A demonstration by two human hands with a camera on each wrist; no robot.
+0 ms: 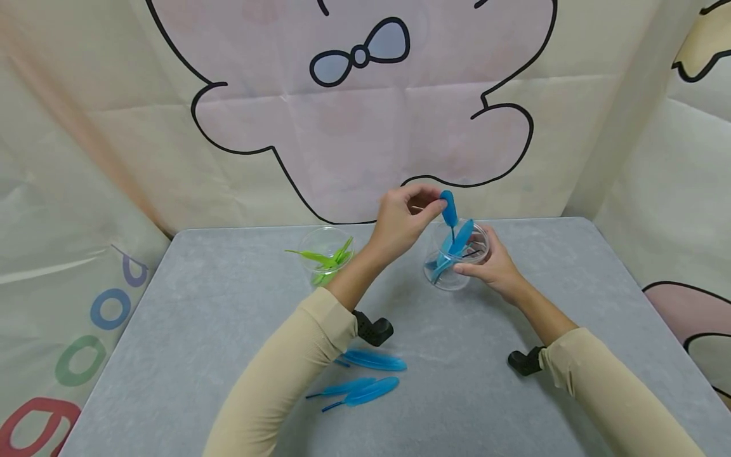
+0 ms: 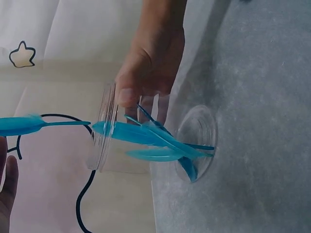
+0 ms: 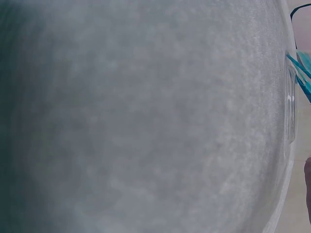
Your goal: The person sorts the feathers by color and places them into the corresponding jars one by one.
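Note:
My left hand pinches a blue feather between thumb and fingers. The feather points quill down over the mouth of a clear plastic cup. In the left wrist view, the quill tip of this held feather is close to the cup's rim. Several blue feathers lean inside that cup. My right hand grips the cup from its right side, thumb in front. In the right wrist view, only part of the cup base and some blue feathers show at the edge.
To the left stands another clear cup with several green feathers in it, partly behind my left forearm. Several loose blue feathers lie on the grey table nearer to me. A patterned cloth hangs behind the table.

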